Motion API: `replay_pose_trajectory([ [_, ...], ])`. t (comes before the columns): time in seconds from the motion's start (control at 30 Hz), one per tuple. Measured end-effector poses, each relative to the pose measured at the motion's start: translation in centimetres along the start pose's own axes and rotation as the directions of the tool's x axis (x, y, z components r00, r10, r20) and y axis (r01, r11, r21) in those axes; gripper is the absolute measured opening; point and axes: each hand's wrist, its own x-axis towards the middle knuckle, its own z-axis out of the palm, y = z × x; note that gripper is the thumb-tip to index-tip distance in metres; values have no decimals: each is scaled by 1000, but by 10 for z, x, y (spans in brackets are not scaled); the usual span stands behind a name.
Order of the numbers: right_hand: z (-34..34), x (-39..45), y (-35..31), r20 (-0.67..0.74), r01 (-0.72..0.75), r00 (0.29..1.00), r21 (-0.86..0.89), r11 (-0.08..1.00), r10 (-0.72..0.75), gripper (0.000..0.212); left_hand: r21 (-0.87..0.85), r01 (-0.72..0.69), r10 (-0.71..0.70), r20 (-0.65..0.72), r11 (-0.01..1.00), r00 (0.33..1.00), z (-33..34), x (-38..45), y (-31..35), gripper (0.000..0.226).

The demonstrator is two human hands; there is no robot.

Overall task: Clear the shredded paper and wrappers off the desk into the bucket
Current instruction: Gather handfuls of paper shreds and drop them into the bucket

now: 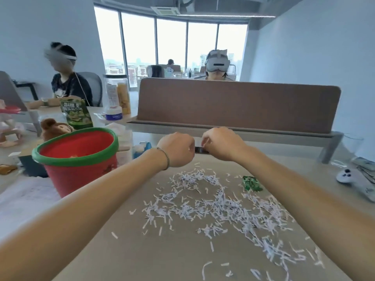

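Nearest the camera, in the lower half of the frame, the matte beige surface (pixel 142 250) is strewn with shredded paper (pixel 219 207), thin pale lilac-white strips, short and curled, thickest right of centre and thinning to single slivers toward the lower edge. Two bare forearms run up from the bottom corners over this litter. Right of centre, near the right forearm, lies a crumpled green wrapper (pixel 251 183), glossy and creased, flat on the surface at the rim of the paper scatter. At mid-frame the two hands meet above the far edge of the surface: the left hand (pixel 178 151), a thin bangle on its wrist, is curled into a loose fist, and the right hand (pixel 221 144) is curled with fingertips pinched down; between them shows a small dark, flat object (pixel 200 150), touched by both, though what it is cannot be told. At the left of the frame stands the bucket (pixel 81 161), round red plastic with a thick green rim, upright, with a few bits visible inside. Behind it sit a brown plush toy (pixel 54 128) and a shiny green snack bag (pixel 77 114). Beyond the hands a brown felt-like divider panel (pixel 239 104) with rounded corners spans the frame.
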Motion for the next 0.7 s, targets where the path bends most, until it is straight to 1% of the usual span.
replay_pose_trajectory([
  [0.13,2,-20,54,22,-104,994,2,995,104,30,-27,-55,56,57,998,997,34,25,45,29],
  [0.23,5,-36,89,43,-165,985,2,986,165,27,-92,-90,100,114,992,988,59,42,74,26],
  [0.3,10,-46,112,46,-202,978,14,979,201,26,-140,-127,149,163,982,975,78,53,91,29],
  [0.4,16,-59,141,51,-253,966,32,967,252,24,-213,-161,212,245,964,946,110,67,114,42],
  [0.47,18,-68,157,66,-285,957,46,957,282,21,-230,-169,230,270,958,935,129,75,128,54],
  [0.6,23,-85,182,88,-336,940,67,939,330,21,-221,-182,244,297,958,923,154,88,150,78],
  [0.7,26,-97,195,93,-365,929,84,927,357,21,-160,-195,234,284,968,930,166,92,161,82],
])
